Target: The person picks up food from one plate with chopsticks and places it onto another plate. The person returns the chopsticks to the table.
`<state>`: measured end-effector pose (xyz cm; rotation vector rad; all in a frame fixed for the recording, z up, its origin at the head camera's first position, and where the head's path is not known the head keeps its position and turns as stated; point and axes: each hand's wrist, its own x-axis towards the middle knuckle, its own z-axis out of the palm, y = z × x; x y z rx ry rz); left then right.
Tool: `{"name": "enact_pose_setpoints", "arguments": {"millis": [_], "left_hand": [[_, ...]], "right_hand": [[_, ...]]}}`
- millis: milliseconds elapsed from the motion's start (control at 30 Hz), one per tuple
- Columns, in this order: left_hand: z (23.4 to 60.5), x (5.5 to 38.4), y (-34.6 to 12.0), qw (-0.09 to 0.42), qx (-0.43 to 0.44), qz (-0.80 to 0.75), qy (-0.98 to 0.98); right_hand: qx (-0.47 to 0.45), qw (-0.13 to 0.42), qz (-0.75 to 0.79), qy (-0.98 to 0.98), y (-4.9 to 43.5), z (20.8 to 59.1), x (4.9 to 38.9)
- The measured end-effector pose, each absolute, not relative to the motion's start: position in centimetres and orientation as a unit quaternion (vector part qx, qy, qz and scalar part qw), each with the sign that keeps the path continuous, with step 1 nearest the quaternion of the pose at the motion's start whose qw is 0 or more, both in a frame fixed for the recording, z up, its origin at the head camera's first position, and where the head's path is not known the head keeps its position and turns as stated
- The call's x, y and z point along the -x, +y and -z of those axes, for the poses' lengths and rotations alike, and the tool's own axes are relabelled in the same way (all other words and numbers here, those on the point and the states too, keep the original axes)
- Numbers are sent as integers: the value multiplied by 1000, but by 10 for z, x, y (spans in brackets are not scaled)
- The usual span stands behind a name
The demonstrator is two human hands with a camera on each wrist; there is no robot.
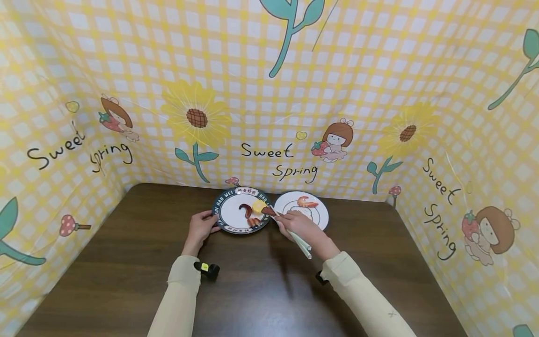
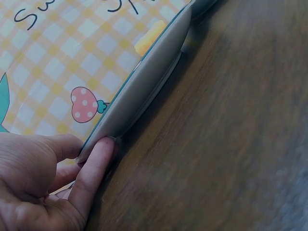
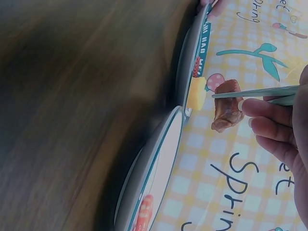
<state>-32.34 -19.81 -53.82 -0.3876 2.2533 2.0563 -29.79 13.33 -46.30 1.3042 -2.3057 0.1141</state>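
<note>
My left hand (image 1: pixel 201 228) pinches the left edge of a dark-rimmed white plate (image 1: pixel 228 213), thumb and fingers at its rim in the left wrist view. On that plate lie a dark curved food piece (image 1: pixel 246 210), a yellow piece (image 1: pixel 258 206) and a reddish striped piece (image 1: pixel 253 222). My right hand (image 1: pixel 301 224) holds pale green chopsticks (image 1: pixel 303 246). Between their tips is a glossy brown piece of meat (image 3: pixel 227 107), raised near the plate's right rim. Below and beside this hand, a second white plate (image 1: pixel 322 214) carries a shrimp (image 1: pixel 307 202).
Both plates stand close together at the back of a dark brown wooden table (image 1: pixel 252 290). A yellow checked cloth (image 1: pixel 261 103) with printed flowers and figures rises behind the table and on both sides. Each wrist wears a black strap device (image 1: pixel 208 270).
</note>
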Motion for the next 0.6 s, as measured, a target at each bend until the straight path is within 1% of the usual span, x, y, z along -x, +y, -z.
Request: {"name": "enact_pose_setpoints", "arguments": {"millis": [100,333,600], "left_hand": [[539,324,-198,37,127,-668,732],[540,325,-199,39,131,-666,733],[540,325,-198,35,132,-666,734]], "right_hand": [[-476,238,-47,-845,129,462,297],[-487,252,-62,-834,120,466,299],[-479,235,-84,-841,115,468,298]]}}
